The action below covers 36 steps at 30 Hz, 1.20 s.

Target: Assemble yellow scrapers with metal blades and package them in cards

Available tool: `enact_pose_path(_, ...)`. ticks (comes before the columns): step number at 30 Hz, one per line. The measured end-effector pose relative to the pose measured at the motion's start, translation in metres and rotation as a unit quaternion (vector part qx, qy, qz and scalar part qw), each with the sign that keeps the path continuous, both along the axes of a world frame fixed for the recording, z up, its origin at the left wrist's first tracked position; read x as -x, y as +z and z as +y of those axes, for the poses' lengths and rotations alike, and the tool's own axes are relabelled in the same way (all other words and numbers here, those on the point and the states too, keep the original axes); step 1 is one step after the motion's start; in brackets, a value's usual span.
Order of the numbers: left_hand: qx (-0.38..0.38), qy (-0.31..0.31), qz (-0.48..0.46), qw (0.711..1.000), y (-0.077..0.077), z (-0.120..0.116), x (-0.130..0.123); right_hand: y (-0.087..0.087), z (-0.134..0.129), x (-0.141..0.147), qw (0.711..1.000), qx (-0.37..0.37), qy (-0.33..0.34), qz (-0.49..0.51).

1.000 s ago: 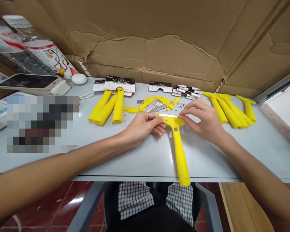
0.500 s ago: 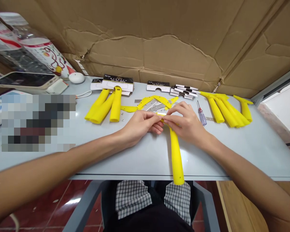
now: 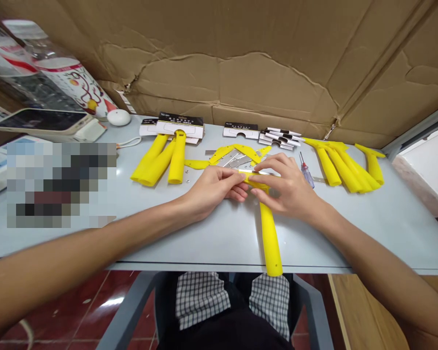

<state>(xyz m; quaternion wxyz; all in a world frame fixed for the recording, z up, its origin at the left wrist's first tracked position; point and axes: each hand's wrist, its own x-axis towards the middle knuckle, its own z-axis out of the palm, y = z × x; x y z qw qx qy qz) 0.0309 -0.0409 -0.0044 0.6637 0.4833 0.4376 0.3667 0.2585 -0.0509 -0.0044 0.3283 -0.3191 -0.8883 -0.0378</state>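
A yellow tool with a long tubular handle [image 3: 271,238] lies at the table's middle, its handle end over the front edge. My left hand [image 3: 219,189] pinches the left end of the tool's head between thumb and forefinger, the other fingers curled below. Over the right part of the head is my right hand [image 3: 288,182], its fingers spread, fingertips touching the head. A pale metal strip shows along the head's far side. Just beyond lie loose yellow head pieces [image 3: 226,151] with metal blades [image 3: 237,159] and small nuts.
Yellow handles with card labels [image 3: 177,160] stand left of centre, more yellow tools [image 3: 345,165] at the right. A screwdriver [image 3: 306,172] lies beside my right hand. Folded cards [image 3: 241,130] sit at the back. Bottles [image 3: 69,82], a phone [image 3: 40,119] and a white case [image 3: 118,117] are at the left.
My right hand's fingers have spread from their pinch on the head. The handle end has shifted slightly right. My left hand keeps its pinch.
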Motion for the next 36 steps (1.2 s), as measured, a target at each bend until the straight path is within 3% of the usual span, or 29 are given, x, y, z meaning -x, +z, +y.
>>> enact_pose_path(6,0.004,0.008,-0.001,1.0,-0.001,0.0,0.0,0.006,0.005,-0.007,0.997,-0.029,-0.01,0.066)
enact_pose_path(12,-0.005,0.005,-0.004,1.0,-0.001,0.0,0.001,0.008,0.0,-0.01,0.998,0.039,0.005,-0.041)
enact_pose_path(17,-0.006,0.007,-0.006,1.0,-0.003,0.002,0.002,0.006,-0.001,-0.011,0.998,0.052,0.002,-0.039)
enact_pose_path(23,0.009,0.03,0.001,1.0,0.0,0.0,0.0,0.01,0.004,-0.012,0.99,0.103,-0.042,0.085)
enact_pose_path(26,0.009,0.037,-0.003,0.999,0.0,0.001,0.0,0.014,0.008,-0.014,0.958,0.207,-0.121,0.156)
enact_pose_path(29,0.001,0.041,-0.01,0.999,-0.001,0.004,0.001,0.019,0.013,-0.02,0.906,0.338,-0.156,0.202)
enact_pose_path(32,-0.003,0.046,-0.011,0.999,0.0,0.006,0.002,0.023,0.016,-0.027,0.864,0.437,-0.135,0.212)
enact_pose_path(36,0.001,0.06,-0.007,0.998,0.003,0.008,0.001,0.025,0.018,-0.032,0.827,0.494,-0.09,0.252)
